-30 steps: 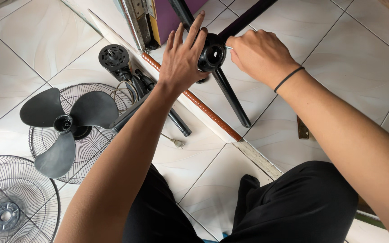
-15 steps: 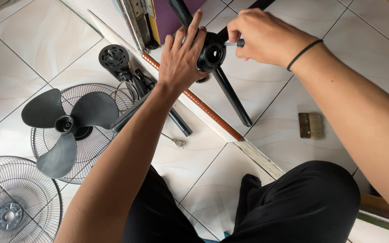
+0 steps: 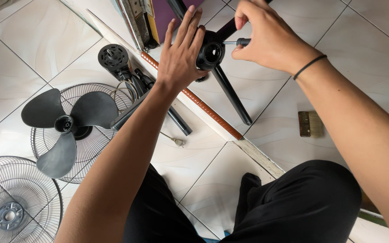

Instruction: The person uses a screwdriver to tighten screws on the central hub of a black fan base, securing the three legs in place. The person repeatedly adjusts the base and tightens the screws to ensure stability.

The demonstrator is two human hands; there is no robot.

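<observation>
Left hand (image 3: pixel 181 54) open, fingers spread flat against black fan-base hub (image 3: pixel 211 53); right hand (image 3: pixel 266 38) closed around small screwdriver (image 3: pixel 241 42) aimed at hub's side. Hub held above tiled floor (image 3: pixel 37 40), 1 black leg (image 3: pixel 231 94) slanting down. 3-blade fan (image 3: pixel 64 126) on wire grille (image 3: pixel 109 96) lower left
</observation>
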